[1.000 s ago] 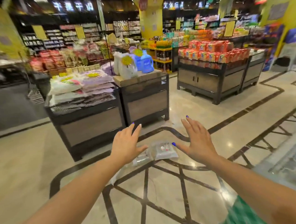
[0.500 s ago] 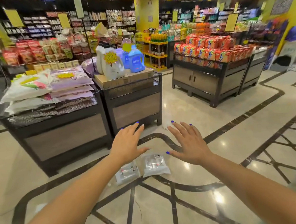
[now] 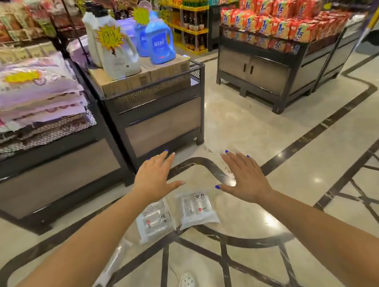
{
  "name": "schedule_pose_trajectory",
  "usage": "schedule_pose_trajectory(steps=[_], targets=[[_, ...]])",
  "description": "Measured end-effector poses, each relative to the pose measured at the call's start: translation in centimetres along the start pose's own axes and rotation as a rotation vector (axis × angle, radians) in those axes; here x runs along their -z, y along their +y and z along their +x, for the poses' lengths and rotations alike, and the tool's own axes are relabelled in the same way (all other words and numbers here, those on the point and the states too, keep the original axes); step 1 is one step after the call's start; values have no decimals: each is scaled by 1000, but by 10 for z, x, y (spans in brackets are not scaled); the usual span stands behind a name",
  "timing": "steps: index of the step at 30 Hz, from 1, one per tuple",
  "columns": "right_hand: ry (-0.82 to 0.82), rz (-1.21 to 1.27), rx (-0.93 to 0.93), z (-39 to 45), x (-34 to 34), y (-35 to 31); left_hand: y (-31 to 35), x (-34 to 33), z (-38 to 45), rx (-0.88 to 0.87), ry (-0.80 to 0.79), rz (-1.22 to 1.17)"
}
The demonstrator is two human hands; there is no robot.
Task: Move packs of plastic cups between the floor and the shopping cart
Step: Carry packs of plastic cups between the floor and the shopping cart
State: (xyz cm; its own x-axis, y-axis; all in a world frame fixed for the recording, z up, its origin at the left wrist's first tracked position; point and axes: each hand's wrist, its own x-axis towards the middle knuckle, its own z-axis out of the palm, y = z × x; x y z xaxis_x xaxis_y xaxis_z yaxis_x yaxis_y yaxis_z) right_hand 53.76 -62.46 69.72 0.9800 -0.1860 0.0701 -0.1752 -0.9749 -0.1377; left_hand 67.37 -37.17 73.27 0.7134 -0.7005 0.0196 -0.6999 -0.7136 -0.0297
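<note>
The display stands had drawn nearer and the two flat, clear plastic packs of cups slid lower in view as the person closed in on them. From the left: a third clear plastic sleeve (image 3: 116, 262) lay on the glossy cream marble floor (image 3: 272, 138) under the left forearm; beside it the left-hand cup pack (image 3: 154, 221) and the right-hand cup pack (image 3: 197, 209) rested side by side, almost touching, apparently laid there within easy reach for loading. The left hand (image 3: 152, 179) and right hand (image 3: 245, 177) hovered above and beyond the packs, palms down, fingers spread wide, empty and touching nothing. A white perforated clog (image 3: 188, 286) stood below. No shopping cart was visible.
</note>
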Motion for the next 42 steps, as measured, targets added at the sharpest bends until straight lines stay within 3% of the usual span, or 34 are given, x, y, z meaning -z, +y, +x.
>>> schedule_pose_trajectory(steps=[6, 12, 21, 25, 30, 33, 37, 42], targets=[[-68, 22, -103, 85, -51, 45, -28, -57, 101, -9, -105, -4], [-139, 43, -105, 143, -161, 96, -15, -196, 153, 105, -220, -110], [-224, 6, -78, 196, -481, 172, -15, -521, 205, 176, -332, -119], [-253, 34, -150, 202, -626, 188, -28, -664, 220, 153, -375, -90], [-278, 151, -276, 214, -755, 203, -38, -801, 226, 306, -482, -235], [-324, 294, -330, 218, -806, 210, -41, -850, 225, 419, -486, -385], [-367, 726, -440, 210, -846, 206, -30, -882, 215, 553, -376, -634], [-337, 866, -516, 204, -851, 207, -21, -892, 209, 616, -287, -871]])
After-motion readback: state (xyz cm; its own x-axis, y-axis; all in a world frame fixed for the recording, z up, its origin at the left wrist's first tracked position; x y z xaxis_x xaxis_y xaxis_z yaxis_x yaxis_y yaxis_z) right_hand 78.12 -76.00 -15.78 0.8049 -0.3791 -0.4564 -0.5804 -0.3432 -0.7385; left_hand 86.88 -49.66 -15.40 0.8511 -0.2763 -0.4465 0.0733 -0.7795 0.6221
